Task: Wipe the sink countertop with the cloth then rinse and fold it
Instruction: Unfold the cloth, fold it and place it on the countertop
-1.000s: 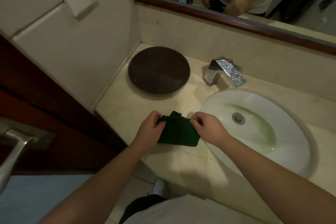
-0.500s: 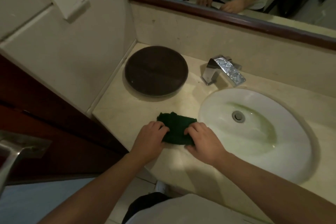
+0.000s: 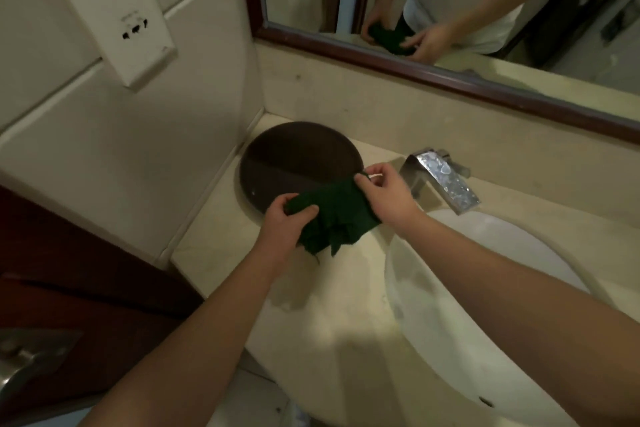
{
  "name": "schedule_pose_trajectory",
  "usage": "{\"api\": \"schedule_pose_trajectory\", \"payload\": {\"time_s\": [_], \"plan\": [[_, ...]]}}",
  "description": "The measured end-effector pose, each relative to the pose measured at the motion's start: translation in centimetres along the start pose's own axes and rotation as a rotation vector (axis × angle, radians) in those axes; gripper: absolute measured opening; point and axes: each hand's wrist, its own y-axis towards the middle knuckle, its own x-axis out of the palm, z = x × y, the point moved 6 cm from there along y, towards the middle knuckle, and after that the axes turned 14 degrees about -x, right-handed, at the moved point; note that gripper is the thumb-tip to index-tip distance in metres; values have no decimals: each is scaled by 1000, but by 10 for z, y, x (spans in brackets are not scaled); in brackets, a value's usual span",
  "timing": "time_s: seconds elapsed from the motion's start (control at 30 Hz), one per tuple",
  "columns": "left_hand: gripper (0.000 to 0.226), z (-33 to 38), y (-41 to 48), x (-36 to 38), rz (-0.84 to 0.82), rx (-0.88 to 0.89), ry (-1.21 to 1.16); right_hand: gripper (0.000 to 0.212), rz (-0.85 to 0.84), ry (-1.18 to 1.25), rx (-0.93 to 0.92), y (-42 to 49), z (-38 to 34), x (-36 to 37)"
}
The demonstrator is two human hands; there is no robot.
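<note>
Seemingly airborne, cloth (image 3: 334, 215) pinched between both hands' fingers (image 3: 300, 211).

Bathroom — oval sink (image 3: 450, 305), chrome faucet (image 3: 440, 177), framed mirror (image 3: 450, 3), marble countertop (image 3: 329, 322)

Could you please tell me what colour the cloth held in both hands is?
The soft crumpled cloth is dark green, seen best in the head view.

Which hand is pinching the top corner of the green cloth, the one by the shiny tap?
The right hand. It pinches the green cloth at its upper corner, close to the tap. The left hand grips the lower, bunched end instead.
</note>
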Motion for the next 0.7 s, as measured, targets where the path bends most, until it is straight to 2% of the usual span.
{"api": "schedule_pose_trajectory", "payload": {"time_s": [0.2,0.3,0.4,0.47,0.53,0.6,0.7], "plan": [[43,30,50,7,113,-10,23,29,-23,-169,0,74,9,22],[61,34,63,15,236,85,423,42,-167,-350,-66,83,14,34],[67,38,50,23,478,368,944,45,-278,-578,-322,72,12,49],[64,30,50,34,395,504,1186,46,-378,-691,-426,59,19,63],[63,16,57,39,260,483,1392,52,-458,-804,-457,47,31,72],[62,10,61,38,235,458,1475,56,-486,-832,-456,42,37,74],[60,16,60,40,249,430,1470,62,-562,-872,-443,41,41,74]]}}
